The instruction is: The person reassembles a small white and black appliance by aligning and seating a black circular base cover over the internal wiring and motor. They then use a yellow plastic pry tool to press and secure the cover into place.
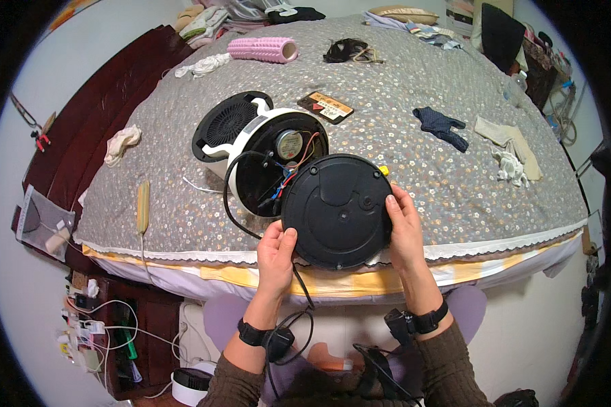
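Both my hands hold a round black base cover (339, 210) upright near the front edge of the bed. My left hand (276, 258) grips its lower left rim, fingers behind and thumb in front. My right hand (404, 227) grips the right rim the same way. Just beyond lies a white-and-black appliance (241, 159) on its side, its round underside uncovered. Inside it a round silver part (290, 144) shows, with coloured wires running toward the cover. A black power cord (228, 203) loops down past my left wrist. A small yellow thing (384, 171) peeks out behind the cover.
A flat dark box (326, 107) lies beyond the appliance. Farther off are a pink foam roller (263, 50) and a black bundle (346, 51). Dark blue cloth (441, 127) and cream cloth (512, 139) lie right. Left are white cloth (122, 144) and a yellowish stick-like thing (143, 207).
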`<state>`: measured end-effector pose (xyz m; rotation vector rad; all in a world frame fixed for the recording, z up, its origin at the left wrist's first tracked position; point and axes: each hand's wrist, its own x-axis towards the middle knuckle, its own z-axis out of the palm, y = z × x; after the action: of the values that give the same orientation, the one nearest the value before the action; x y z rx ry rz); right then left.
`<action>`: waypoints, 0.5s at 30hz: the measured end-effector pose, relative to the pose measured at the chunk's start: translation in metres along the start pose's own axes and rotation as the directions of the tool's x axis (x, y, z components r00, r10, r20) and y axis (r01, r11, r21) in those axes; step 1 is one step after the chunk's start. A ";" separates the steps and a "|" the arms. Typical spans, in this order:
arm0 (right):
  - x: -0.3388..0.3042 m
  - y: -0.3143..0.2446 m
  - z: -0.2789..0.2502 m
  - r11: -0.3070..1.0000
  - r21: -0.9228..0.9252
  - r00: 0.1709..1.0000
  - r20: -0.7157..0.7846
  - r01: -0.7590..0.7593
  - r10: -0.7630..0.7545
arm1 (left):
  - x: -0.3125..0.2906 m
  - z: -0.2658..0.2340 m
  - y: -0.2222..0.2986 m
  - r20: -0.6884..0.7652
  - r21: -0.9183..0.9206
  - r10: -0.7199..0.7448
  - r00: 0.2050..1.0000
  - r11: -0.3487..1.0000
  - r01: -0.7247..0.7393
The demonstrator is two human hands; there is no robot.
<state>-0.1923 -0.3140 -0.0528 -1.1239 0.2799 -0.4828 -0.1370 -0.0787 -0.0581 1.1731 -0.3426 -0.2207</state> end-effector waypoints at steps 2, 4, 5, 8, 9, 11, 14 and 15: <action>0.002 0.005 -0.001 1.000 0.008 1.000 -0.002 0.008 -0.008 | 0.004 -0.002 -0.005 0.007 0.019 0.008 1.000 1.000 -0.008; 0.003 0.011 -0.004 0.999 0.042 1.000 0.004 0.015 -0.016 | 0.005 -0.005 -0.010 0.007 0.023 -0.020 1.000 1.000 0.020; 0.003 0.014 -0.006 0.999 0.049 1.000 -0.003 -0.007 0.007 | 0.006 -0.006 -0.013 0.015 0.001 -0.036 0.999 0.999 0.036; 0.002 0.022 -0.015 0.996 0.085 0.999 -0.011 -0.040 0.041 | 0.009 -0.008 -0.024 0.007 -0.027 -0.030 1.000 0.999 0.031; 0.001 0.025 -0.018 0.995 0.097 0.999 -0.018 -0.034 0.036 | 0.009 -0.008 -0.027 -0.004 -0.015 -0.033 0.999 0.999 0.033; 0.002 0.029 -0.022 0.991 0.127 0.999 -0.016 -0.034 0.036 | 0.010 -0.009 -0.031 -0.014 -0.041 -0.042 0.999 0.998 0.041; 0.002 0.030 -0.027 0.985 0.168 0.999 -0.007 -0.050 0.052 | 0.012 -0.008 -0.036 -0.031 -0.062 -0.063 0.998 0.996 0.061; 0.003 0.031 -0.028 0.983 0.175 0.999 -0.007 -0.049 0.051 | 0.012 -0.008 -0.037 -0.031 -0.056 -0.066 0.997 0.996 0.064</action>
<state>-0.1955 -0.3264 -0.0923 -0.9413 0.2694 -0.4600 -0.1222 -0.0896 -0.0934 1.1338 -0.2678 -0.2657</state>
